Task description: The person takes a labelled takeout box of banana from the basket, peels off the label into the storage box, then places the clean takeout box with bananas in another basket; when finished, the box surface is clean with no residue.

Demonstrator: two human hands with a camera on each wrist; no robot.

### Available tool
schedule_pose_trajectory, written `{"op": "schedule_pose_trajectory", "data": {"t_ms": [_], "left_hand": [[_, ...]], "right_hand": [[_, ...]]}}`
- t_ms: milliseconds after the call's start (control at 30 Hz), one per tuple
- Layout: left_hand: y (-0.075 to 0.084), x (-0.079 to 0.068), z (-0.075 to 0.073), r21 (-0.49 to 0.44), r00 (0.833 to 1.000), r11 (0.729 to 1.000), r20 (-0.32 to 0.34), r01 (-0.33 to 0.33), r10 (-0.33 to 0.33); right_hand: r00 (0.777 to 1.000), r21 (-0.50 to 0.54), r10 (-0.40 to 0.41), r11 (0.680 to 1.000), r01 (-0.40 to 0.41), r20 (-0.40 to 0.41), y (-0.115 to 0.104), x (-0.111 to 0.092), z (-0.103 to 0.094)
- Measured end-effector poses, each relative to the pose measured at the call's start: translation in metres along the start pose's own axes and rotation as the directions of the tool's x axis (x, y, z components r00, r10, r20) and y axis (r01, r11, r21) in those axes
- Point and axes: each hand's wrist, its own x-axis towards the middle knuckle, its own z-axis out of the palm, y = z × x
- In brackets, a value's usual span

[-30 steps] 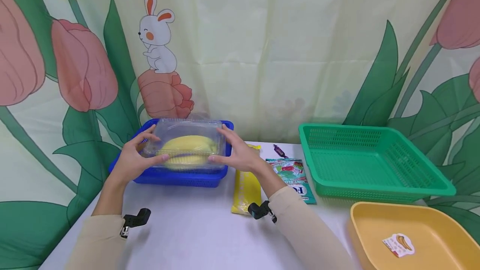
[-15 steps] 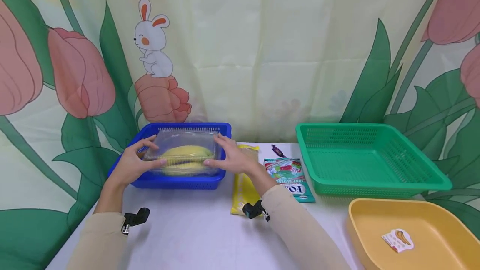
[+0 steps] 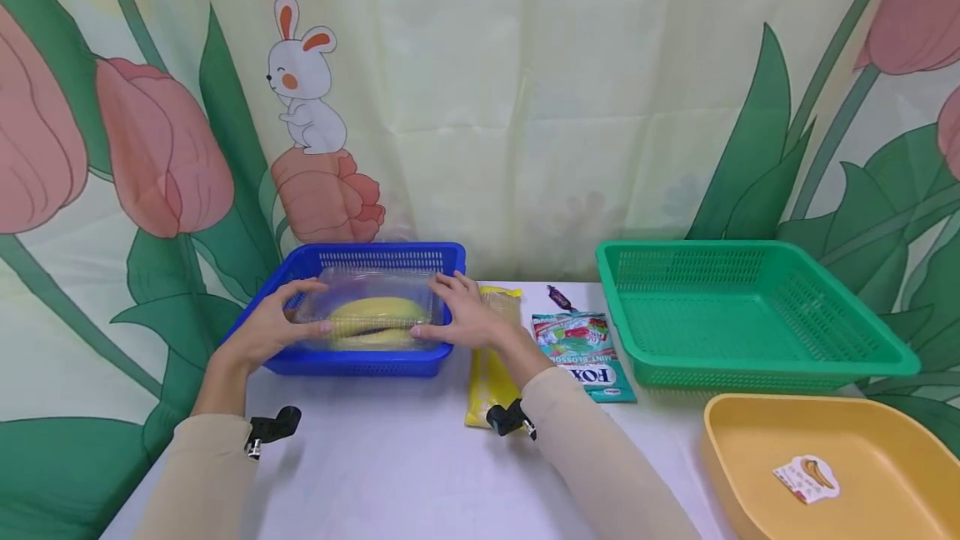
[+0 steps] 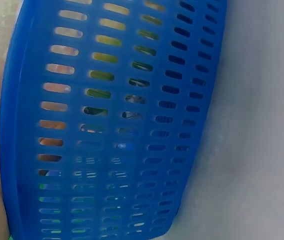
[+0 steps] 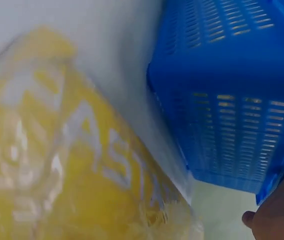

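Note:
Inside the blue basket (image 3: 352,368) at the left of the table lies a clear plastic clamshell box (image 3: 378,283), with yellow bananas (image 3: 375,311) showing through it. My left hand (image 3: 262,327) grips the box's left end, thumb along the front and fingers towards the back. At the right end my right hand (image 3: 468,315) holds it the same way. In the left wrist view the basket's slotted wall (image 4: 107,110) hides most of the box. The right wrist view has the basket corner (image 5: 222,75) with part of my right hand (image 5: 282,215) at its rim.
Right of the basket lie a yellow pasta packet (image 3: 491,377), a teal FOX'S candy bag (image 3: 588,357) and a small purple wrapped candy (image 3: 559,299). Further right stand a green basket (image 3: 772,377) and an orange tub (image 3: 750,473) holding a banana-picture card (image 3: 808,477). A printed curtain (image 3: 465,107) hangs behind.
Both hands have lowered the clamshell box from above the blue basket's rim down into it. The basket's back wall now shows behind the box. The head view has shifted slightly.

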Motion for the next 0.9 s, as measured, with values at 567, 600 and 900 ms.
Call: {"op": "schedule_pose_trajectory", "data": {"t_ms": [567,600,900], "left_hand": [[0.000,-0.002,-0.001,0.116,0.996,0.991,0.048,0.068,-0.074],[0.001,-0.002,-0.001,0.129,0.996,0.989,0.055,0.065,-0.072],[0.019,0.008,0.005,0.297,0.995,0.955,0.085,0.020,-0.047]], "right_hand": [[1.000,-0.079,0.018,0.997,-0.018,0.001,-0.009,0.003,0.004],[1.000,-0.086,0.019,0.996,-0.019,0.003,-0.010,0.003,0.004],[0.998,-0.157,0.054,0.986,-0.050,0.022,-0.007,0.008,-0.008]]}}
